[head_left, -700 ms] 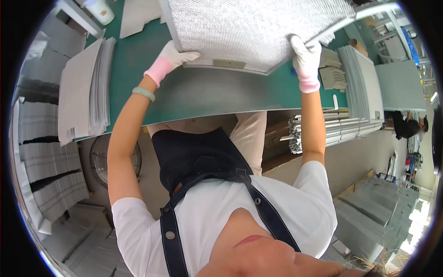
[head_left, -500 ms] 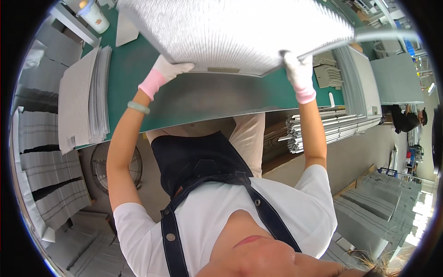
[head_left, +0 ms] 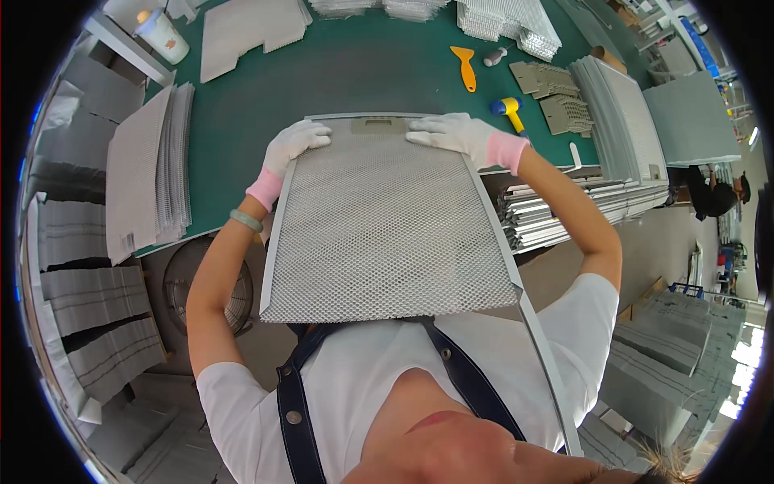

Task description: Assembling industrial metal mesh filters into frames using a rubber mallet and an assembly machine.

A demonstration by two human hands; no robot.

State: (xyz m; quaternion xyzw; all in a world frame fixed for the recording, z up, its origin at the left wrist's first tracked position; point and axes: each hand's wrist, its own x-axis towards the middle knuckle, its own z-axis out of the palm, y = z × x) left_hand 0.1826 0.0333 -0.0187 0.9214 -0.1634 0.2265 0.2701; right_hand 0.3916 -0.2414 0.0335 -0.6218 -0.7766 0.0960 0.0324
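Nearest to my view, a thin metal strip juts from the near right corner of the mesh panel, angled back past the wearer's arm. The panel's near edge shows bare mesh, and from here I can't tell whether it touches the apron. My worry is that strip: if it snags the shirt sleeve, it could bend at the corner or lever the panel round.

The panel's far part lies over the tabletop, its near part hanging off toward the chest. At its far left corner I have the left hand, fingers bent over the frame. The right hand lies across the far right corner, fingers stretched toward the small plate in the far edge. I can't tell whether either hand pinches underneath or only rests on top. With so much overhang, a light hold could let the panel tip nearward, and smooth gloves might slide.

Right of the panel, below the tabletop, are bundled metal strips; to its left, stacked sheets. Beyond its far right corner sit a yellow-and-blue mallet and an orange scraper; a rightward swing of the panel could knock the mallet.
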